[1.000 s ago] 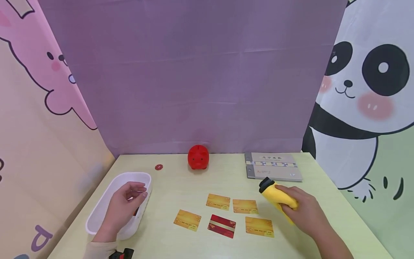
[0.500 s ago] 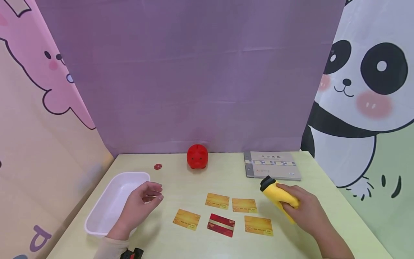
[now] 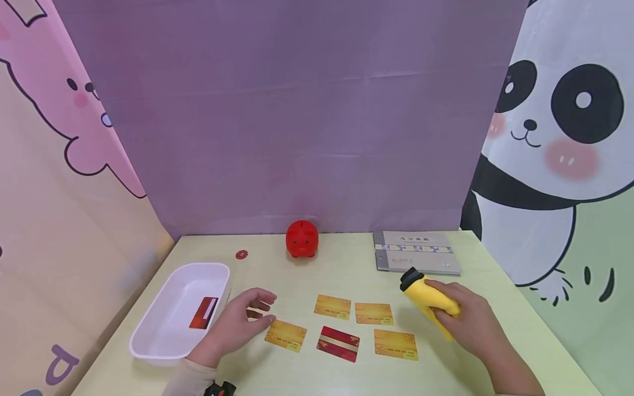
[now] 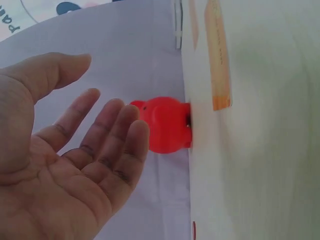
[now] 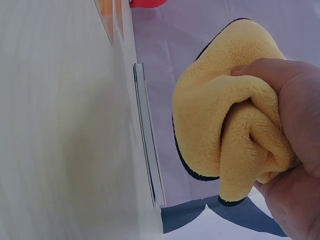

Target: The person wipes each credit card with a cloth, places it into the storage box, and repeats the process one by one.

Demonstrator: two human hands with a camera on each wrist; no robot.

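Note:
My left hand [image 3: 235, 324] hovers between the white tray [image 3: 140, 344] and the nearest gold card [image 3: 286, 336]; its fingers are loosely bent and hold nothing, as the left wrist view also shows. A red card [image 3: 203, 313] with a pale stripe lies inside the tray. In my right hand [image 3: 468, 319] is a bunched yellow cloth [image 5: 205, 115] with dark edging, gripped above the table at the right. On the table in front lie a red card [image 3: 339, 344] with a gold stripe and more gold cards, among them one at the right [image 3: 395, 345].
A red piggy bank [image 3: 302, 240] stands at the back edge of the table. Left of it lies a small red disc [image 3: 241, 254]. A grey notebook [image 3: 417, 261] lies at the back right. A purple sheet [image 3: 297, 121] hangs behind the table.
My left hand has moved out from over the tray, to the right, toward the nearest gold card. The red card in the tray has come into full view. The right hand barely moved.

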